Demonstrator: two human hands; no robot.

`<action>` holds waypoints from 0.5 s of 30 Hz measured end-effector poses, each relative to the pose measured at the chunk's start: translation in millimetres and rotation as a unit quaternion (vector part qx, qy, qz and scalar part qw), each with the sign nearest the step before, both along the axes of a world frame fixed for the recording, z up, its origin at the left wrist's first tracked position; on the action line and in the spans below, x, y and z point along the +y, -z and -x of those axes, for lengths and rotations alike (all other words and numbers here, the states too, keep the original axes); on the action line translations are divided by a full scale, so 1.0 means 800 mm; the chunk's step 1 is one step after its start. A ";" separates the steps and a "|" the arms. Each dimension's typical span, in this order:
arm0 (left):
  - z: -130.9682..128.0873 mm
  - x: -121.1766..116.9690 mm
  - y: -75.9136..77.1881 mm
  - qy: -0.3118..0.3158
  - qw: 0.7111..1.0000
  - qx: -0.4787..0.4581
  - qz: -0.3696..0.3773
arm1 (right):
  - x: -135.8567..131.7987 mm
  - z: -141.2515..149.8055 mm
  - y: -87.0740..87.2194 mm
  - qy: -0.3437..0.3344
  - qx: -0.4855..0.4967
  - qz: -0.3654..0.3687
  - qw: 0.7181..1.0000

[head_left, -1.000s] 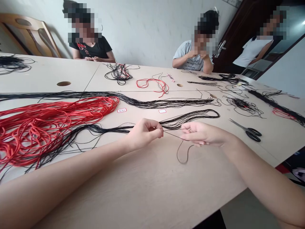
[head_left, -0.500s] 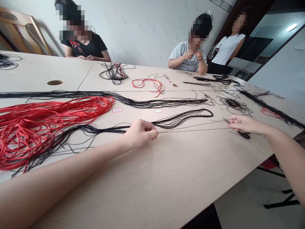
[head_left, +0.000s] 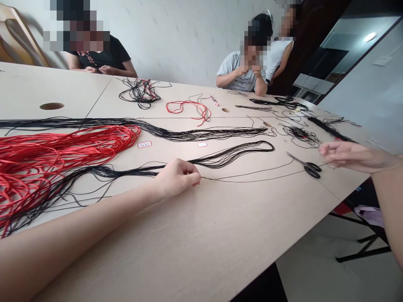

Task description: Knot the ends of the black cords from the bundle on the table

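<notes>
My left hand (head_left: 178, 178) rests low over the table with thumb and fingers closed, pinching a thin black cord (head_left: 239, 181). From it two slack strands run right, towards the scissors. Black-handled scissors (head_left: 310, 168) lie on the table, blades pointing left. Beyond them my right hand (head_left: 348, 155) hovers, somewhat blurred, its fingers loosely stretched; I see nothing held in them, though one strand ends close below. Behind my left hand lies a looped bundle of black cords (head_left: 233, 154).
A big heap of red cord (head_left: 116, 142) and a long black bundle (head_left: 185, 134) cover the left. Small labels (head_left: 202, 144) lie mid-table, with a black tangle (head_left: 300, 135) farther right. Two people (head_left: 97, 56) (head_left: 241, 71) sit opposite; another person (head_left: 280, 58) stands behind.
My right hand has moved right and up, away from the scissors and the cords. The strands, straight before, now sag in curves. My left hand keeps its pinch.
</notes>
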State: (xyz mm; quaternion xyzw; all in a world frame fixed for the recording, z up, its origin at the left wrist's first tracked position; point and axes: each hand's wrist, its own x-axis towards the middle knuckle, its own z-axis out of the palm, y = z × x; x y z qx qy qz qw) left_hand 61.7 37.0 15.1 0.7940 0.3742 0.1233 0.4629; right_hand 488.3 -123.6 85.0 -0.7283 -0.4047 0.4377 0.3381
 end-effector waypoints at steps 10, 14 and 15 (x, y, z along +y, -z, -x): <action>-0.003 -0.005 -0.007 -0.055 0.997 0.001 0.056 | 0.116 0.077 0.023 0.094 -0.338 -0.198 0.915; -0.003 -0.005 -0.011 -0.069 0.995 -0.008 0.074 | 0.109 0.195 0.046 -0.195 -0.264 -0.231 0.916; -0.003 -0.005 -0.011 -0.069 0.995 -0.015 0.076 | 0.107 0.222 0.055 -0.238 -0.268 -0.250 0.900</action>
